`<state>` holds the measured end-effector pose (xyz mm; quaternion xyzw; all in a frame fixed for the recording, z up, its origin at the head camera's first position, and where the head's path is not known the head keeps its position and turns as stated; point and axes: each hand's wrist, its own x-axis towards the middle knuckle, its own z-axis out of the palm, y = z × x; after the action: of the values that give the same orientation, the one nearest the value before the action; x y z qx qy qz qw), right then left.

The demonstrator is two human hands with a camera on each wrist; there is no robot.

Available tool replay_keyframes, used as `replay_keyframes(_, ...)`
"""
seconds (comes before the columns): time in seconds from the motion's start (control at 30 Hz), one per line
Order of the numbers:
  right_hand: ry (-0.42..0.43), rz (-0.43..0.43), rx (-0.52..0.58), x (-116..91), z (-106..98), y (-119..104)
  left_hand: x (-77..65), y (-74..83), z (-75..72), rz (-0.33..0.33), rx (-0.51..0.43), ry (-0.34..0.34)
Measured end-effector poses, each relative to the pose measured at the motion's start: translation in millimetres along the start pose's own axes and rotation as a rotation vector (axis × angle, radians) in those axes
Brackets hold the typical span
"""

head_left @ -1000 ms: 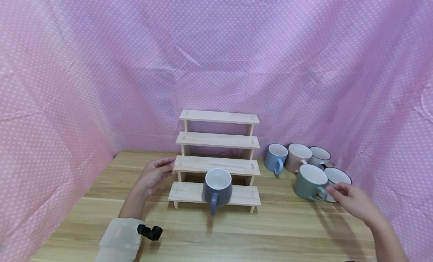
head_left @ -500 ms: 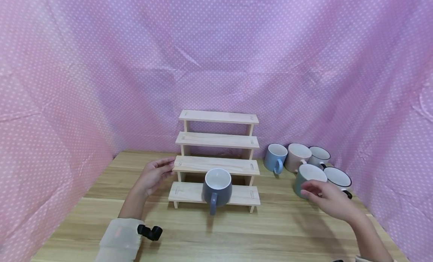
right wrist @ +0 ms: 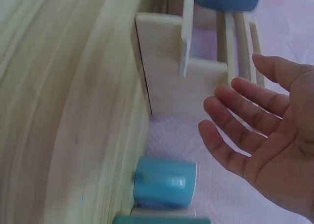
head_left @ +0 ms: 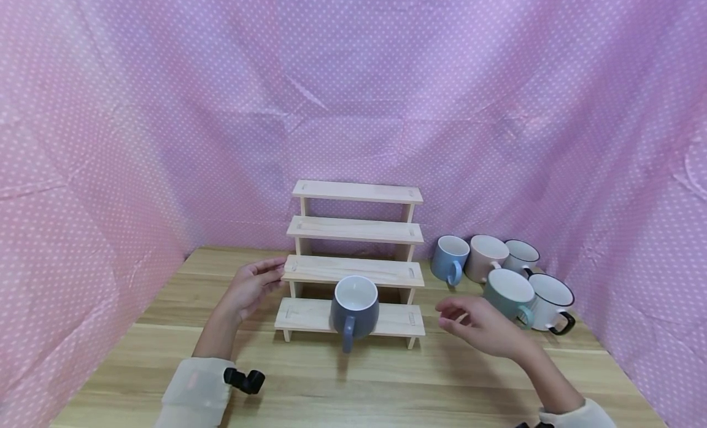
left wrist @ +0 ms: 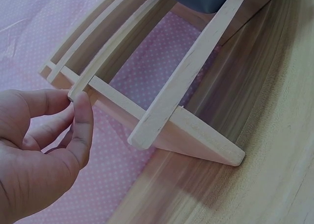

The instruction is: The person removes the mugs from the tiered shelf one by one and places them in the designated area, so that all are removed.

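Note:
A four-step wooden display rack (head_left: 353, 229) stands on the table at the middle of the head view. My left hand (head_left: 251, 288) pinches the left end of its second board from the bottom; the left wrist view shows thumb and forefinger (left wrist: 46, 102) at that board's corner. On the lowest board sits a dark grey-blue mug (head_left: 356, 320), its handle facing the front. To the right of the rack, my right hand (head_left: 483, 326) hovers with nothing in it, fingers loosely spread in the right wrist view. Beside it stands a green mug (head_left: 504, 298).
Behind the green mug are a light blue mug (head_left: 448, 259), a pink mug (head_left: 483, 262) and a white mug (head_left: 518, 259) with a dark rim. Another white mug (head_left: 547, 308) has a black handle. A pink-purple dotted cloth (head_left: 353, 96) hangs behind the wooden table (head_left: 309, 385).
My right hand has let go of the green mug's handle and moved left, toward the rack. My left hand has stayed at the board's end. The mug on the rack has not moved.

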<state>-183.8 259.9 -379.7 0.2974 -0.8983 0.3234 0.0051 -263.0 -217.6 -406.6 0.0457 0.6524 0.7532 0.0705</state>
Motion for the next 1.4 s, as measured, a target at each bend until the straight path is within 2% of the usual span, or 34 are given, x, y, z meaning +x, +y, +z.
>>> replay_keyframes(0.2,-0.076,-0.083,0.013,18,21,-13,0.3,-0.6,-1.0,0.000,0.003,0.000)
replay_keyframes(0.43,-0.167,-0.123,0.039,33,37,-31,0.4,-2.1,-1.6,0.005,-0.005,-0.008)
replay_keyframes(0.83,-0.212,-0.294,0.155,53,60,-59,0.4,-2.0,-2.7,0.005,0.006,-0.001)
replay_keyframes(1.03,-0.297,-0.272,0.279,59,66,-70,-0.3,-1.2,-2.5,-0.001,0.011,-0.008)
replay_keyframes(1.27,-0.348,-0.272,0.386,64,73,-75,0.4,-0.2,-2.3,0.001,0.009,-0.014)
replay_keyframes(1.4,-0.432,-0.239,0.486,66,77,-73,1.7,0.0,-1.6,0.003,0.005,-0.014)
